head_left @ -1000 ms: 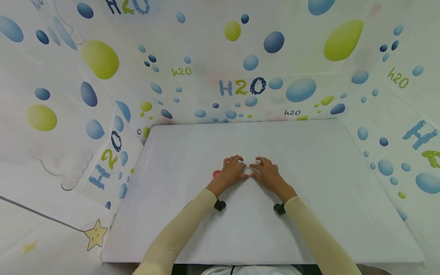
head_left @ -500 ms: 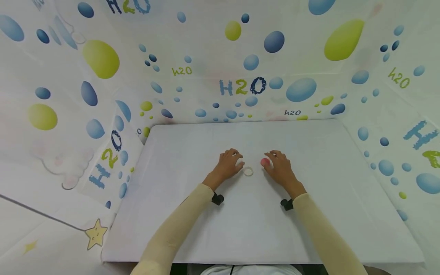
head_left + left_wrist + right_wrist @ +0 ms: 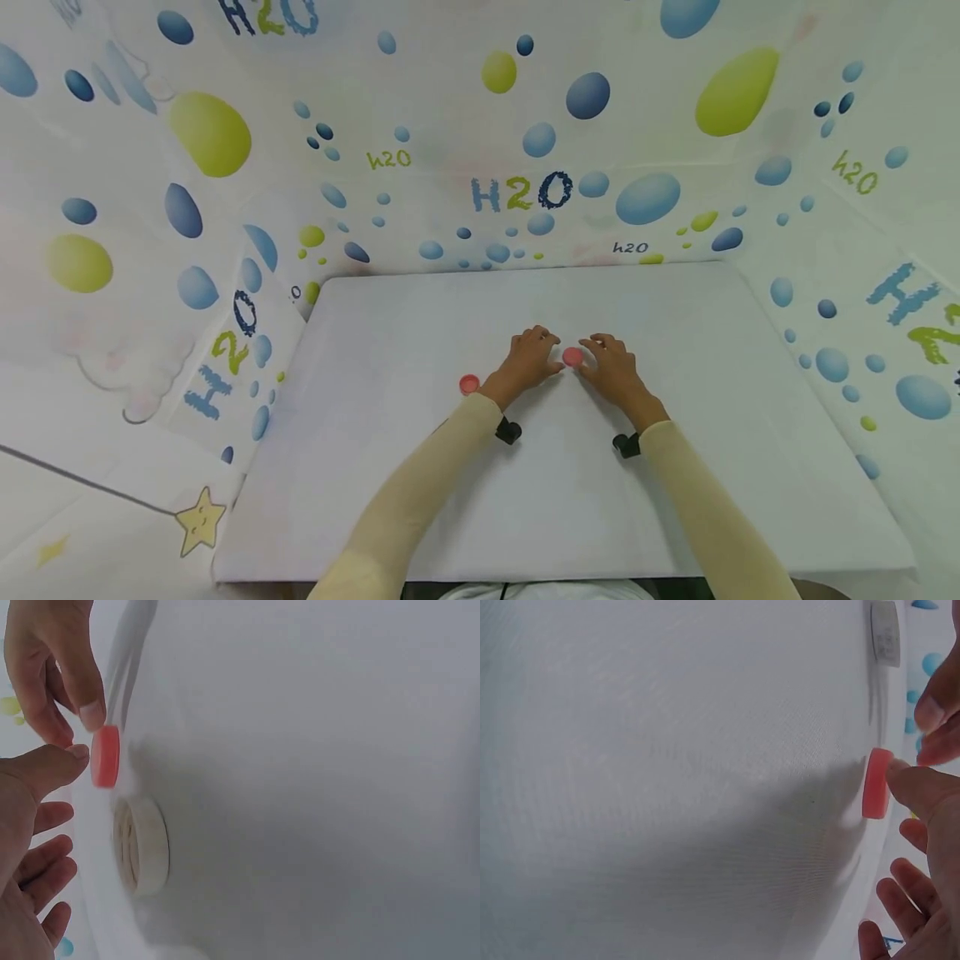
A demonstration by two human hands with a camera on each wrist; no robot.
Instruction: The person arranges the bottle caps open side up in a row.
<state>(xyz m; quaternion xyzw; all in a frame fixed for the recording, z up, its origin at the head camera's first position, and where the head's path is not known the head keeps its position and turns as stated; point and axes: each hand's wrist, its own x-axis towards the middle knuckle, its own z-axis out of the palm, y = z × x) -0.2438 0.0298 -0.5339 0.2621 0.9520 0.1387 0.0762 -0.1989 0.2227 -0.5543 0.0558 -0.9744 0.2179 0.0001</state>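
Note:
My right hand is beside a red lid-like disc, and its thumb touches the disc's edge in the right wrist view. No finger of that hand visibly wraps round it. From the left comes my left hand, its thumb near the same disc in the left wrist view and its fingers loosely bent round nothing. A thick white ring with beige inside lies on the table below the left hand; the head view hides it. Left of the left wrist lies a second red round piece with a raised rim.
A white cloth covers the table. Behind it and along its sides hangs a printed curtain with blue and green drops. Each wrist wears a small black camera, the left one and the right one.
Both hands were at the white ring, then moved apart, baring the ring and the red disc by the right hand. The left hand has since moved right, covering the ring and uncovering the left red piece.

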